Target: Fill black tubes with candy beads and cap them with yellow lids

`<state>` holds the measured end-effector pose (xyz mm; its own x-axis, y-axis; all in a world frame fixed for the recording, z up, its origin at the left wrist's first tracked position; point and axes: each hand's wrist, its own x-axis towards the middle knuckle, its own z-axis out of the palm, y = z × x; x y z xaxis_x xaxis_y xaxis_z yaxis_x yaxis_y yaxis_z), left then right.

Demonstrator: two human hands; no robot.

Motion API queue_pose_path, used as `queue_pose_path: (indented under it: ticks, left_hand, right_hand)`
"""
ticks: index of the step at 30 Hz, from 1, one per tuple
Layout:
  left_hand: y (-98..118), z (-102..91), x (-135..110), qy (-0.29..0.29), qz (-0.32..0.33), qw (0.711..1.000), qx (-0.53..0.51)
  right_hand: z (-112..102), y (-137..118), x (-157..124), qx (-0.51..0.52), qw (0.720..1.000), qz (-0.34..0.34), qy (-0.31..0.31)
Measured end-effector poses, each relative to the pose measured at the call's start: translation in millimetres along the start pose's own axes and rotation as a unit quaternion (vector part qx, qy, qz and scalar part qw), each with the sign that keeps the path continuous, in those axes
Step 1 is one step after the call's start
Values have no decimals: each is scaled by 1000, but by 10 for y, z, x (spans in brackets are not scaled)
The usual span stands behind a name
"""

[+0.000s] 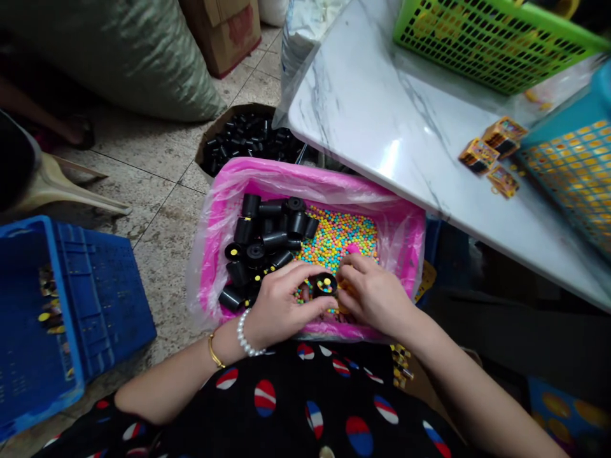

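Observation:
My left hand [286, 292], with a pearl bracelet at its wrist, grips a small black plastic cylinder [319, 286] between thumb and fingers. Its open end faces up and shows several coloured candy balls inside. Close beside that opening is my right hand [370, 289], its fingers curled together; what they hold is hidden. A bit of bright pink [353, 249] shows just beyond its knuckles. Both hands are over a pink basket [401, 222] lined with clear plastic. Small multicoloured candy balls [341, 229] cover its right side, and black cylinders [274, 240] are heaped at the left.
A marble-patterned table [363, 121] borders the basket on the right, carrying a green basket [496, 54], a blue basket [568, 159] and small printed boxes [480, 156]. More black cylinders fill a box [248, 137] behind. A blue crate [105, 299] stands left, near a stool leg [86, 191].

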<state>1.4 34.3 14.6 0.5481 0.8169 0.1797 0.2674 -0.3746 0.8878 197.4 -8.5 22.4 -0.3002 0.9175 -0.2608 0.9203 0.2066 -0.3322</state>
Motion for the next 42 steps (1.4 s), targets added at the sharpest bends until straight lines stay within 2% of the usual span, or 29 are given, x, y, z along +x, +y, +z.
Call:
queue_pose_path:
  ticks: [2, 5, 8, 12, 15, 17, 19, 23, 25, 27, 30, 33, 37, 42]
  left_hand:
    - [-12, 14, -7, 5, 28, 999, 17]
    - [-31, 36, -11, -20, 70, 992, 100]
    - [-48, 52, -13, -40, 75, 983, 165]
    - [-71, 68, -31, -52, 81, 986, 136]
    - [-68, 65, -34, -40, 86, 989, 116]
    - [-53, 49, -28, -29, 95, 992, 83]
    - [-36, 28, -19, -23, 96, 994, 46]
    - [-28, 19, -11, -24, 82, 996, 35]
    - [-38, 34, -12, -36, 83, 995, 48]
    - [-52, 52, -15, -43, 83, 994, 59]
    - [-66, 70, -25, -40, 82, 992, 86]
    - [-66, 73, -37, -40, 89, 991, 90]
    - [-59, 76, -45, -51, 66, 993, 87]
    - [-48, 85, -41, -52, 58, 992, 95]
  right_hand:
    - [-21, 29, -3, 4, 1000, 10, 11]
    - [-5, 16, -12, 9, 1000, -8, -8]
    - [40, -54, -15, 7, 999, -18, -34]
    - [68, -143, 4, -19, 998, 6, -63]
    - [60, -147, 19, -12, 997, 13, -71]
    - [46, -109, 15, 33, 998, 4, -60]
    - [27, -48, -5, 112, 994, 1, -15]
    - [-19, 61, -76, 231, 964, 38, 123]
    - [-41, 86, -120, 279, 946, 60, 153]
    - [-60, 94, -163, 366, 912, 99, 157]
    - [-85, 97, -209, 508, 832, 174, 140]
    - [-94, 97, -222, 586, 777, 201, 113]
    - [-93, 88, -218, 614, 755, 203, 108]
    - [-130, 78, -239, 605, 764, 194, 112]
